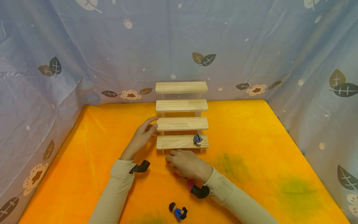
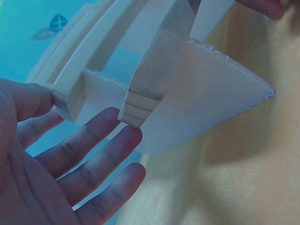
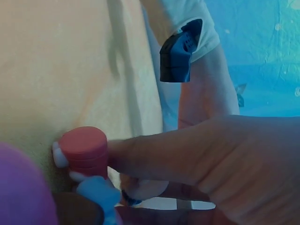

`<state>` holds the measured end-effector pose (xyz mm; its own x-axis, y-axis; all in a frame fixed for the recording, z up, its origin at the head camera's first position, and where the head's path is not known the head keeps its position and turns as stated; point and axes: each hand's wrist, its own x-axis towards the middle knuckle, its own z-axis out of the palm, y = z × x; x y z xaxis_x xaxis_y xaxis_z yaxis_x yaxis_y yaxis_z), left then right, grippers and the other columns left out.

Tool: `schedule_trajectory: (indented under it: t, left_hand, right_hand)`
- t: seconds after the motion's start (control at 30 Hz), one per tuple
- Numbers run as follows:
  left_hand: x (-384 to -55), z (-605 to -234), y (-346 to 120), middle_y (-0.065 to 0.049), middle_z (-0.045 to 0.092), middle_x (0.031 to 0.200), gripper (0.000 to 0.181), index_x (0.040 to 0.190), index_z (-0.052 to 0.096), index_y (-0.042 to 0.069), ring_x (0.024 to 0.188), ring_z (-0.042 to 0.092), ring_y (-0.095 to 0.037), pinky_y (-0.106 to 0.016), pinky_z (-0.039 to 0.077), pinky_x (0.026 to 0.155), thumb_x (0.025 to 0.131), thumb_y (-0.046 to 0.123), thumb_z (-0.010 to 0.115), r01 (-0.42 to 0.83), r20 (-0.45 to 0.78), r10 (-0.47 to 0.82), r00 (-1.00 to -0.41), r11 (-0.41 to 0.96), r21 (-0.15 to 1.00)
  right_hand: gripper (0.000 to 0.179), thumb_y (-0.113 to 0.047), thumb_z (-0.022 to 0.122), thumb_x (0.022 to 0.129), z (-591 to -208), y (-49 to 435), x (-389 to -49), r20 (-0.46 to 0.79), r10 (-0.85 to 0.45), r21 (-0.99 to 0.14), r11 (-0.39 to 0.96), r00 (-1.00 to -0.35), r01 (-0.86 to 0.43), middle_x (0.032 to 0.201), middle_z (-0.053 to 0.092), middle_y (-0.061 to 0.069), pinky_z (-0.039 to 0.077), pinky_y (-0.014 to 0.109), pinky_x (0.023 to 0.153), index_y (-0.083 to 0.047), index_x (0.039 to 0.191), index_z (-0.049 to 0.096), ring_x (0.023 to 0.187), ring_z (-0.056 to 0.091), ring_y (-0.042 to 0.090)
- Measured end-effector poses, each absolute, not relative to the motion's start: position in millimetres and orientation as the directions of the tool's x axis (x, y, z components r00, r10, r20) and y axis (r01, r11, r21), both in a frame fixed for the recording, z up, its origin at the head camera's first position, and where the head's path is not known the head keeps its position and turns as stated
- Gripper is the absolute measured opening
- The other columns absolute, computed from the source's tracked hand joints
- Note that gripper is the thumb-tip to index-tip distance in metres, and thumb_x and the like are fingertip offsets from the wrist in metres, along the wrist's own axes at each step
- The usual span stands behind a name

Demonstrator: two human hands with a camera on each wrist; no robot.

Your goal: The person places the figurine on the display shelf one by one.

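Note:
A four-step wooden display stand is in the middle of the head view. My left hand pinches the left end of its second step from the bottom between thumb and forefinger, the other fingers spread beside the lowest step. Just in front of the stand, my right hand holds a small toy with a red round top and a light-blue part; the hand hides most of it in the head view. A small grey-blue animal figurine sits toward the right end of the lowest step.
A toy figure in blue with a black cap lies on the orange cloth near the front. A magenta toy is beside my right wrist, partly behind the black wrist camera. Patterned fabric walls enclose the back and sides.

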<state>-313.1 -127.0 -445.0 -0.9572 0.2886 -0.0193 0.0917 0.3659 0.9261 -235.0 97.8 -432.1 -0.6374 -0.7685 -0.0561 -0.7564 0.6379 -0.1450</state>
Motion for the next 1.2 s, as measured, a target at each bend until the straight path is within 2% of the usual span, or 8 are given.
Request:
schedule_trajectory:
  t: [0.13, 0.3, 0.43, 0.57, 0.77, 0.93, 1.03, 1.2]
  left_hand:
    - [-313, -446, -126, -0.017, 0.067, 0.121, 0.05, 0.154, 0.041, 0.029, 0.107, 0.07, -0.031, -0.051, 0.055, 0.094, 0.108, 0.044, 0.046, 0.091, -0.019, 0.284, -0.959, 0.367, 0.926]
    - [-314, -447, -127, -0.018, 0.066, 0.122, 0.049, 0.155, 0.041, 0.029, 0.107, 0.07, -0.032, -0.05, 0.055, 0.094, 0.108, 0.044, 0.046, 0.089, -0.019, 0.284, -0.959, 0.364, 0.927]
    - [-314, -447, -127, -0.018, 0.067, 0.123, 0.049, 0.155, 0.041, 0.029, 0.107, 0.07, -0.031, -0.051, 0.055, 0.095, 0.108, 0.043, 0.046, 0.092, -0.017, 0.286, -0.958, 0.363, 0.927]
    - [-314, -446, -127, -0.019, 0.066, 0.123, 0.048, 0.154, 0.042, 0.028, 0.107, 0.07, -0.033, -0.052, 0.055, 0.095, 0.108, 0.042, 0.046, 0.096, -0.013, 0.289, -0.957, 0.357, 0.929]
    - [-314, -446, -127, -0.021, 0.066, 0.124, 0.049, 0.155, 0.041, 0.026, 0.109, 0.069, -0.036, -0.053, 0.054, 0.096, 0.108, 0.04, 0.047, 0.1, -0.009, 0.293, -0.956, 0.356, 0.929]
    - [-314, -445, -127, -0.023, 0.066, 0.122, 0.049, 0.155, 0.041, 0.025, 0.108, 0.069, -0.037, -0.054, 0.054, 0.096, 0.108, 0.039, 0.047, 0.103, -0.005, 0.291, -0.957, 0.355, 0.929]
    - [-314, -444, -127, -0.023, 0.067, 0.121, 0.049, 0.155, 0.041, 0.024, 0.108, 0.069, -0.036, -0.053, 0.055, 0.096, 0.109, 0.039, 0.047, 0.114, 0.004, 0.294, -0.956, 0.358, 0.927]
    - [-315, -447, -128, -0.023, 0.067, 0.121, 0.05, 0.155, 0.041, 0.022, 0.107, 0.07, -0.037, -0.053, 0.055, 0.095, 0.109, 0.037, 0.047, 0.124, 0.012, 0.298, -0.954, 0.359, 0.925]
  right_hand:
    - [0.013, -0.017, 0.074, 0.094, -430, 98, -235, -0.047, -0.771, -0.142, 0.635, -0.635, -0.76, 0.094, 0.066, -0.003, 0.049, 0.02, 0.062, -0.018, 0.105, 0.066, 0.08, 0.063, 0.01]
    - [0.006, -0.017, 0.067, 0.099, -425, 98, -235, -0.065, -0.772, -0.25, 0.627, -0.633, -0.738, 0.09, 0.071, -0.004, 0.043, 0.019, 0.055, -0.015, 0.105, 0.066, 0.065, 0.056, 0.006]
    - [0.012, -0.014, 0.066, 0.099, -419, 100, -235, -0.083, -0.787, -0.327, 0.601, -0.611, -0.73, 0.101, 0.073, -0.002, 0.05, 0.017, 0.064, -0.015, 0.111, 0.07, 0.075, 0.064, 0.005]
    - [0.017, -0.014, 0.067, 0.099, -415, 102, -234, -0.083, -0.804, -0.328, 0.58, -0.589, -0.746, 0.11, 0.069, -0.001, 0.053, 0.016, 0.073, -0.018, 0.115, 0.072, 0.091, 0.067, 0.008]
    - [0.015, -0.02, 0.066, 0.1, -407, 105, -234, -0.022, -0.799, -0.326, 0.575, -0.602, -0.751, 0.104, 0.068, -0.005, 0.048, 0.016, 0.064, -0.02, 0.114, 0.072, 0.081, 0.061, 0.004]
    - [0.01, -0.024, 0.058, 0.105, -402, 105, -235, 0.005, -0.803, -0.455, 0.529, -0.597, -0.716, 0.094, 0.063, -0.003, 0.042, 0.018, 0.065, -0.015, 0.11, 0.061, 0.071, 0.049, 0.004]
    - [0.009, -0.025, 0.055, 0.106, -399, 105, -235, 0.022, -0.807, -0.513, 0.497, -0.59, -0.7, 0.092, 0.057, -0.002, 0.039, 0.018, 0.067, -0.016, 0.106, 0.055, 0.071, 0.047, 0.006]
    - [0.007, -0.021, 0.059, 0.104, -396, 108, -235, 0.085, -0.813, -0.543, 0.447, -0.576, -0.711, 0.102, 0.053, -0.003, 0.041, 0.017, 0.07, -0.016, 0.108, 0.056, 0.079, 0.054, 0.014]
